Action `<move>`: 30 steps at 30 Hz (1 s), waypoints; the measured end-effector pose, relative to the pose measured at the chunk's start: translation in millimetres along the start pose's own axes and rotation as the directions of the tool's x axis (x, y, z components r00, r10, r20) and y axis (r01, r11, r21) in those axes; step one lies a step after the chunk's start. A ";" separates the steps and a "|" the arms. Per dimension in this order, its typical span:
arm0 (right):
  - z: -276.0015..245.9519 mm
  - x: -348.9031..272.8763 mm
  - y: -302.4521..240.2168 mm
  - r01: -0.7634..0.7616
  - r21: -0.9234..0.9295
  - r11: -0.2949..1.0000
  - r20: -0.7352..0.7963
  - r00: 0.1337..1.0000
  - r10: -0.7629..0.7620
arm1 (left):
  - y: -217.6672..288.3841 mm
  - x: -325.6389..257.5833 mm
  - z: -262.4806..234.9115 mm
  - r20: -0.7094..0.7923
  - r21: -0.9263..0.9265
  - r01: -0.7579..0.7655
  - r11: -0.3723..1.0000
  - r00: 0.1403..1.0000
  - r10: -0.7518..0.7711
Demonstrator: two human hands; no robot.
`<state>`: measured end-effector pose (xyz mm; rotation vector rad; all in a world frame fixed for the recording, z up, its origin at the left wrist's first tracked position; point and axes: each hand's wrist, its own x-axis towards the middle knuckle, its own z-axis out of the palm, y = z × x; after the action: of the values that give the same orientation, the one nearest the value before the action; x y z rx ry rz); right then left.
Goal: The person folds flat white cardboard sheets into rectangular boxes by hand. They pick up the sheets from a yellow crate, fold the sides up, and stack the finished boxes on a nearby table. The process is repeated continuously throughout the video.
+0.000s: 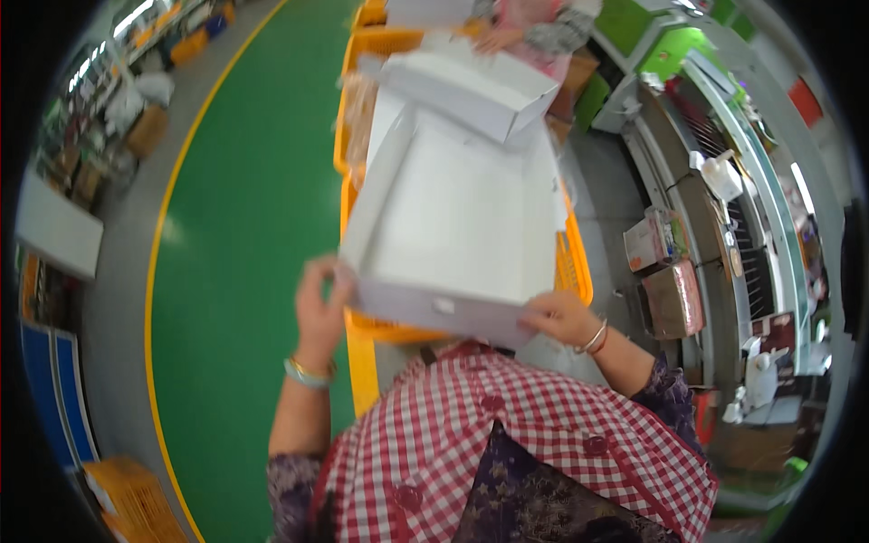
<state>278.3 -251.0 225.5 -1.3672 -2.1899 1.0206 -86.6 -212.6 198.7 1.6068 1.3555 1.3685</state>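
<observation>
A large shallow white cardboard box [444,217] faces up in front of me with nothing inside. My left hand [323,299] grips its near left corner, thumb over the wall. At the near right corner my right hand [563,319] pinches the front wall, which has a small pale slot. The box rests over or just above a yellow plastic basket [572,262]; whether they touch is hidden. Beyond it, a second white box [475,86] overlaps the far edge, and a co-worker's hand [500,41] is at that box.
A green floor lane [244,226] with a yellow line runs along the left. On the right stand a machine bench [724,235] and several cartons, one pinkish-brown [673,300]. Yellow baskets continue ahead, where a co-worker in pink and grey sleeves stands. An orange crate [134,493] sits at lower left.
</observation>
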 end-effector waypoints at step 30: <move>-208.0 -30.3 -94.3 0.184 0.696 0.694 -0.124 0.983 -0.136 | 157.1 -14.8 -8.6 -0.069 -0.311 -0.277 0.909 0.961 0.269</move>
<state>365.3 -223.1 437.0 -0.8066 -1.5424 1.5062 -46.3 -271.7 339.7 1.6004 0.8841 1.6795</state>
